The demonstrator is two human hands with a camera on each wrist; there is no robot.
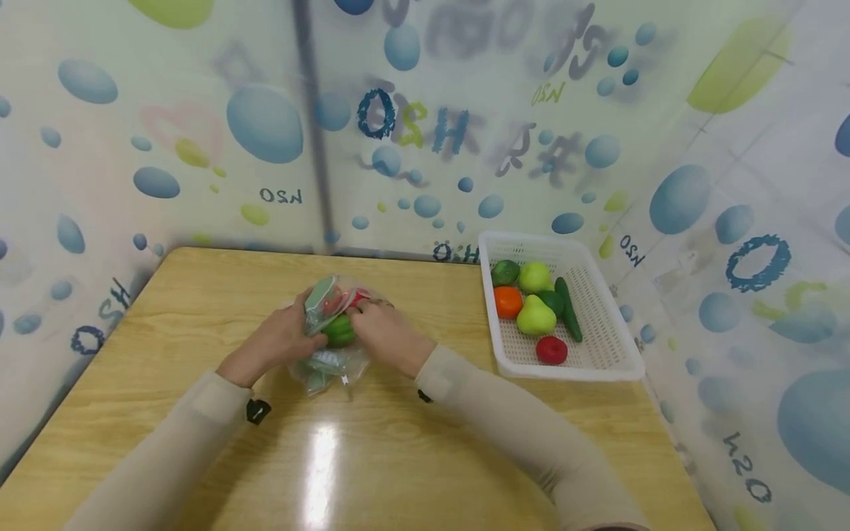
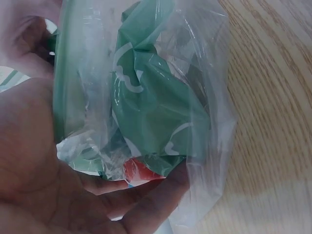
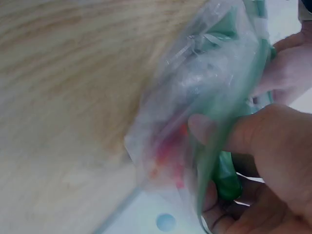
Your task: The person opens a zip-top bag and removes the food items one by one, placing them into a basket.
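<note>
Both hands are at a clear zip bag [image 1: 325, 361] with green printing, held over the table's middle. My left hand [image 1: 287, 335] grips its left side; in the left wrist view the fingers [image 2: 146, 204] curl under the plastic beside something red [image 2: 139, 170]. On the other side, my right hand [image 1: 388, 332] pinches the bag's green-banded edge, its thumb [image 3: 204, 129] showing hazily through the film. A striped green toy watermelon [image 1: 340, 330] sits between the hands at the bag's opening. Red pieces [image 3: 165, 156] show through the plastic. The right hand partly hides the bag's contents.
To the right, a white plastic basket [image 1: 611, 361] holds an orange [image 1: 508, 302], a pear [image 1: 536, 316], a green apple [image 1: 535, 277], a cucumber [image 1: 568, 310], a red fruit [image 1: 551, 350] and other green produce. A patterned wall [image 1: 412, 214] borders the wooden table [image 1: 219, 295] behind.
</note>
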